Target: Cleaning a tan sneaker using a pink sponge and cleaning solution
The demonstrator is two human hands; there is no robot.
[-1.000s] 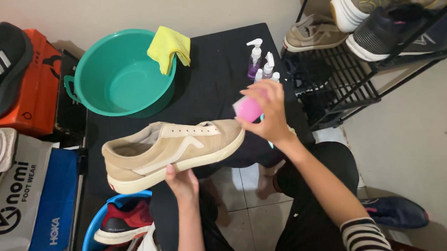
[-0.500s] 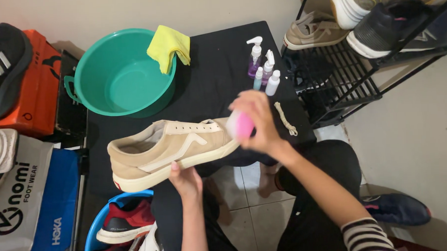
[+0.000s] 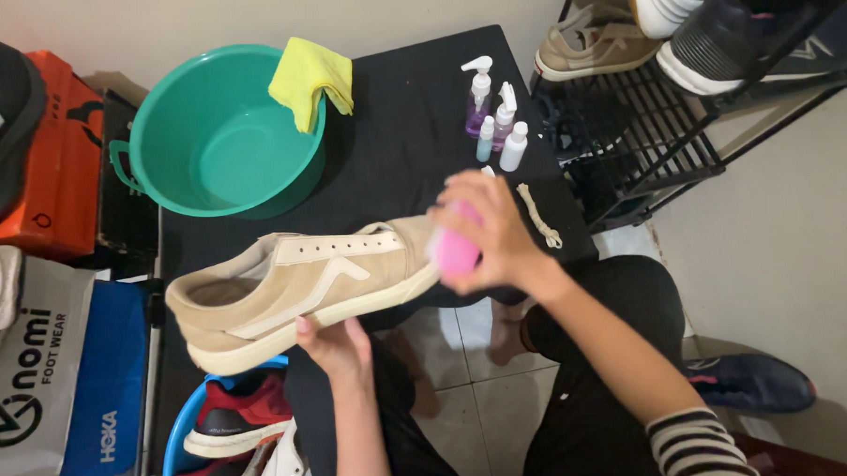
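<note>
I have the tan suede sneaker (image 3: pixel 303 287) held up over the near edge of the black desk (image 3: pixel 411 163), my left hand (image 3: pixel 338 349) cupping its sole from below in a closed grip. My right hand (image 3: pixel 489 236) is wrapped tight round a pink brush (image 3: pixel 456 251), pressed on the toe. I judge short, light strokes best, with the sole held steady. I count one teal basin (image 3: pixel 213 133), one yellow cloth (image 3: pixel 311 80), four small bottles (image 3: pixel 496 123) and one loose lace (image 3: pixel 539 215).
</note>
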